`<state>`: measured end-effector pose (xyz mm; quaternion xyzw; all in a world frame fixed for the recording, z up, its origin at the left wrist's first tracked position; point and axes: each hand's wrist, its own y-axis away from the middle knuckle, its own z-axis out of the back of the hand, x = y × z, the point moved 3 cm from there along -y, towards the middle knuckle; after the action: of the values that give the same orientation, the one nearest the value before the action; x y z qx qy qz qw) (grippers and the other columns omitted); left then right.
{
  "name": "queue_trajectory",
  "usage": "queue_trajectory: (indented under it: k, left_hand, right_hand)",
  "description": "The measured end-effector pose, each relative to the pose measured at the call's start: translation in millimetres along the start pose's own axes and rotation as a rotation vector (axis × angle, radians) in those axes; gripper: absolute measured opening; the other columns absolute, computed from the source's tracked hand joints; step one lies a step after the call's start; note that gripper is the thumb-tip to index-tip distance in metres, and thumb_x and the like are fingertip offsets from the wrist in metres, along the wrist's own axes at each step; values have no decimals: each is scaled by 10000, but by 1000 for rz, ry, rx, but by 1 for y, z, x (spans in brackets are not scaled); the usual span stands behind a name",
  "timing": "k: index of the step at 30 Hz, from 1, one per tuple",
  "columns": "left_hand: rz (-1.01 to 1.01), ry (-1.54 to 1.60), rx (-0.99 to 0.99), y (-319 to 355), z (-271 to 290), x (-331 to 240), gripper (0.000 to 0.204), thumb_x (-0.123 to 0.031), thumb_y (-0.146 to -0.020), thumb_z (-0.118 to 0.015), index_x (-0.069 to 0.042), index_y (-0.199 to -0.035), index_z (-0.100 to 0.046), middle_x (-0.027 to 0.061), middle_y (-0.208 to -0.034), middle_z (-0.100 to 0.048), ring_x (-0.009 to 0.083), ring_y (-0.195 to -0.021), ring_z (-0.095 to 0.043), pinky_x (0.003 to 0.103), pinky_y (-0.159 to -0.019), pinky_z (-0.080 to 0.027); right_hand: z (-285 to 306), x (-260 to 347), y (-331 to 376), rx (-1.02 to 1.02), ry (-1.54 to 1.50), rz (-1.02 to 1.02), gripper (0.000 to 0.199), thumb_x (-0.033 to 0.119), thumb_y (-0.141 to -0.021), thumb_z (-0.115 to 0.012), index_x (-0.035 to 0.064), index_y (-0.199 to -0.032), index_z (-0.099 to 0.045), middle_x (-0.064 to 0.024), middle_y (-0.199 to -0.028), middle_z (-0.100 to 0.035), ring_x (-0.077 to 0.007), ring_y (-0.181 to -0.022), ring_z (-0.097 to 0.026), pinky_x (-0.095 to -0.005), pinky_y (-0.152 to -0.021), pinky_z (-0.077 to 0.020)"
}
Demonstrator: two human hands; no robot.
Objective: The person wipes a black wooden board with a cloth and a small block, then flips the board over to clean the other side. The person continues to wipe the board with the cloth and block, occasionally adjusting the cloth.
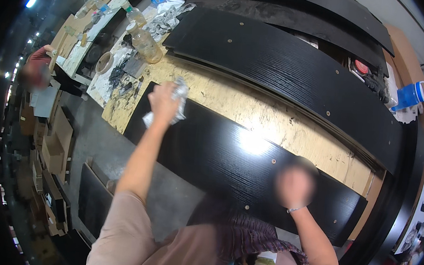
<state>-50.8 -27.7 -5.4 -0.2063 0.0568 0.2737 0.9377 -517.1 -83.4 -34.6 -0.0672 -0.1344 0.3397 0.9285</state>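
Observation:
In front of me a long black wood-grain board point(211, 142) lies slantwise on a worn light wooden worktable point(268, 112). Small round fittings dot its right part. My left hand point(163, 102) is closed on a crumpled grey-white rag point(179, 100), pressed against the board near its far left end. Part of the cloth pokes out on both sides of the fingers. Over the right part of the same board is my right hand point(295, 186), a bracelet at its wrist. That hand is blurred, so its fingers cannot be made out.
Behind the board lies a stack of similar black panels point(277, 58). Bottles of yellowish liquid point(146, 45), crumpled rags point(163, 21) and a tape roll point(104, 63) crowd the table's left end. A blue jug point(408, 95) stands far right. Another person point(40, 71) works at far left.

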Motion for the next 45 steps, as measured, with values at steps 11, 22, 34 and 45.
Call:
queue_trajectory:
  k: [11,22,34,45]
  left_hand:
    - [-149,60,12,2,5,-7,439,-98,-693,-751,-157,-1111,-631,54,-1165,-599,304,-1086,-539,455,-906,-382]
    - [107,-55,-6,-22,5,71,417,-98,-736,-765,-134,-1127,-625,56,-1182,-562,288,-1127,-508,458,-923,-354]
    - [-540,269,158,105,3,-174,346,-69,-666,-667,-204,-984,-700,-17,-1017,-615,230,-942,-538,440,-848,-356]
    - [-90,-57,-79,35,-9,-65,297,-135,-740,-669,-131,-1037,-647,96,-1009,-583,305,-973,-525,460,-837,-355]
  right_hand:
    - [29,14,-21,10,-13,-46,202,148,-778,-675,80,-667,-521,-98,-708,-486,-305,-680,-527,-431,-577,-435]
    - [2,-5,-1,0,-1,20,197,138,-779,-672,77,-669,-521,-100,-699,-487,-303,-666,-527,-423,-576,-438]
    - [-19,-31,18,53,-92,-120,190,150,-804,-662,73,-681,-540,-103,-708,-489,-302,-684,-533,-429,-591,-448]
    - [-4,-12,8,-18,-76,14,101,117,-821,-656,135,-724,-633,-59,-675,-571,-240,-579,-551,-390,-512,-442]
